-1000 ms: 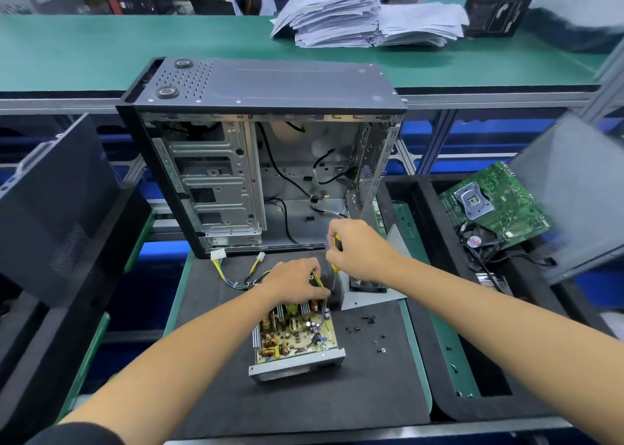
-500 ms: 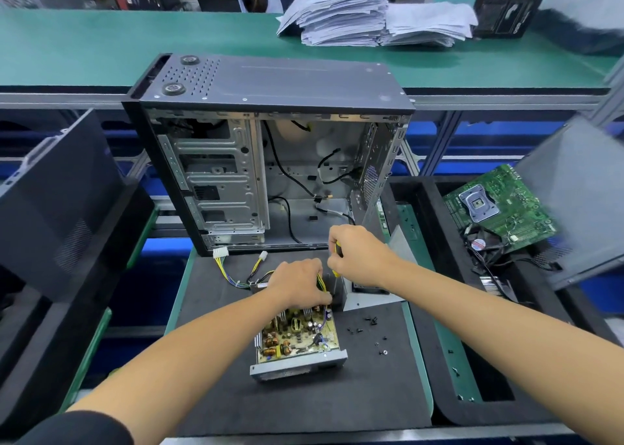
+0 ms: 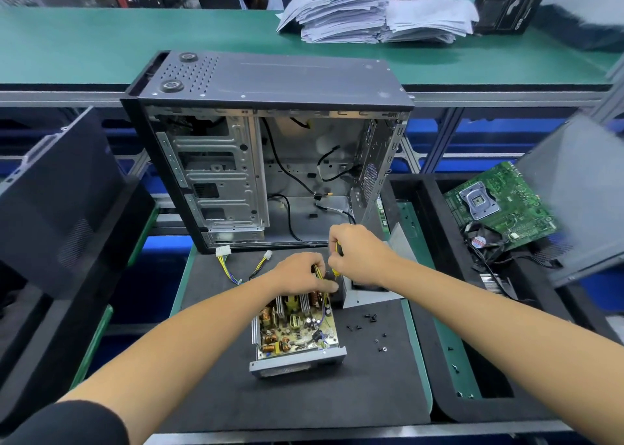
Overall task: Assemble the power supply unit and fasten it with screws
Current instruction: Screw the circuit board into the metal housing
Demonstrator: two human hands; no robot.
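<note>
An open power supply unit (image 3: 297, 338) lies on the black mat, its circuit board and coils exposed inside a grey metal tray. My left hand (image 3: 300, 274) grips the far end of the unit, fingers curled over the yellow wires there. Just right of it, my right hand (image 3: 359, 253) holds a yellow-handled screwdriver (image 3: 337, 248) upright, tip down at the unit's far right corner. The grey cover (image 3: 369, 296) with its fan lies right of the unit, partly hidden by my right hand. Several small black screws (image 3: 371, 326) are scattered on the mat to the right.
An open computer case (image 3: 270, 147) stands on end behind the mat. Cable plugs (image 3: 224, 252) trail to the left. A black tray at right holds a green motherboard (image 3: 499, 204) and a fan (image 3: 483, 240). Black side panels (image 3: 57, 204) lean at left and right.
My right hand with the screwdriver has shifted slightly left and closer to my left hand. My left hand stays on the unit's far end.
</note>
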